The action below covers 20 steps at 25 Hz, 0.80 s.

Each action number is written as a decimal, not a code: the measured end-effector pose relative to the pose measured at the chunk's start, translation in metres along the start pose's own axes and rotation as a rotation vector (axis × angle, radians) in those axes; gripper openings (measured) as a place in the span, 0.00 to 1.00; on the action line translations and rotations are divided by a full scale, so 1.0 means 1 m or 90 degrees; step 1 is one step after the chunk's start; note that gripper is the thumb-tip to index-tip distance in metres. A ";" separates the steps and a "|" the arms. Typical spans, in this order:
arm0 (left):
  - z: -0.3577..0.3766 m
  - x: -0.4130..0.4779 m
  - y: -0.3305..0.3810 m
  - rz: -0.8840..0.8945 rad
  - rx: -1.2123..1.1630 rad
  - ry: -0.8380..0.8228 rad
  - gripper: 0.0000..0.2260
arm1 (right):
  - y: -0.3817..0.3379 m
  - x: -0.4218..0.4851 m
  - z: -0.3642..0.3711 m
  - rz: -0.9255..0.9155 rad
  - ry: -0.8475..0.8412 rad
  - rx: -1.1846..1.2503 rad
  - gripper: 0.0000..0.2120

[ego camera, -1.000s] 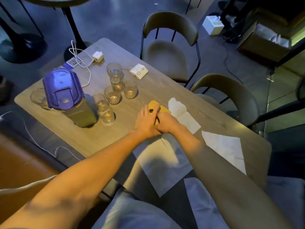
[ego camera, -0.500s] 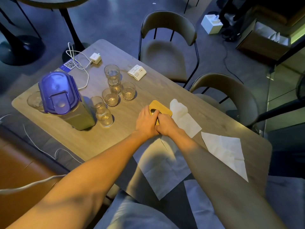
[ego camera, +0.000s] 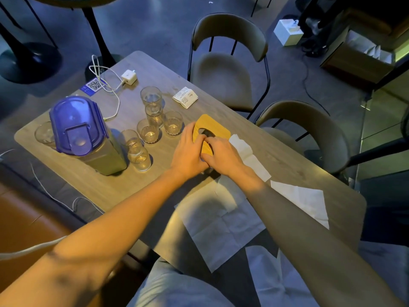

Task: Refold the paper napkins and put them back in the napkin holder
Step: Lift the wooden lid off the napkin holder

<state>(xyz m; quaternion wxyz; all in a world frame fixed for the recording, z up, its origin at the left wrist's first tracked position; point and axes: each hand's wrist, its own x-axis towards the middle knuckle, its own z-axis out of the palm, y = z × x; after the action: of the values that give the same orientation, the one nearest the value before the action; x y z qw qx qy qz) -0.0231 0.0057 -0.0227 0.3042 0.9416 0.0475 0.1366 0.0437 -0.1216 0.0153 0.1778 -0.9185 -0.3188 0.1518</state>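
Observation:
A flat yellow wooden napkin holder (ego camera: 215,127) with an oval opening lies in the middle of the table. My left hand (ego camera: 188,151) rests on its near left edge and my right hand (ego camera: 223,155) on its near right side, fingers at the opening. Whether either hand grips it is unclear. A narrow folded white napkin (ego camera: 250,156) lies just right of the holder. A large unfolded napkin (ego camera: 219,220) hangs over the near table edge under my arms. Another unfolded napkin (ego camera: 303,198) lies at the right.
Several glasses (ego camera: 150,132) and a pitcher with a purple lid (ego camera: 81,131) stand left of the holder. A charger with cable (ego camera: 128,77), a QR card (ego camera: 94,85) and a small paper packet (ego camera: 185,96) lie further back. Two chairs (ego camera: 225,69) stand beyond the table.
Both hands stay on the holder with only small finger shifts; more of the holder's oval opening shows now. The view has shifted slightly.

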 end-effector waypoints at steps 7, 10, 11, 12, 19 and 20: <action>-0.023 -0.081 -0.030 -0.135 0.028 0.006 0.25 | -0.048 -0.012 0.049 -0.130 -0.137 -0.047 0.17; -0.016 -0.114 -0.042 -0.182 0.027 -0.037 0.25 | -0.056 -0.023 0.079 -0.123 -0.202 -0.051 0.21; -0.012 -0.118 -0.046 -0.196 0.033 -0.065 0.25 | -0.056 -0.027 0.087 -0.113 -0.215 -0.045 0.21; -0.008 -0.120 -0.050 -0.206 0.040 -0.095 0.26 | -0.055 -0.030 0.094 -0.100 -0.222 -0.034 0.22; 0.007 -0.115 -0.069 -0.191 0.136 -0.221 0.27 | -0.050 -0.043 0.122 -0.014 -0.220 -0.007 0.22; 0.008 -0.114 -0.071 -0.192 0.135 -0.215 0.27 | -0.051 -0.044 0.123 -0.016 -0.215 -0.010 0.22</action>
<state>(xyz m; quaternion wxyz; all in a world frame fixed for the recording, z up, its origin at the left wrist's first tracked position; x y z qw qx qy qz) -0.1303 0.0392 -0.0961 0.2244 0.9599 0.1500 -0.0752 -0.0644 -0.0842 -0.0656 0.1163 -0.8772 -0.3567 0.2996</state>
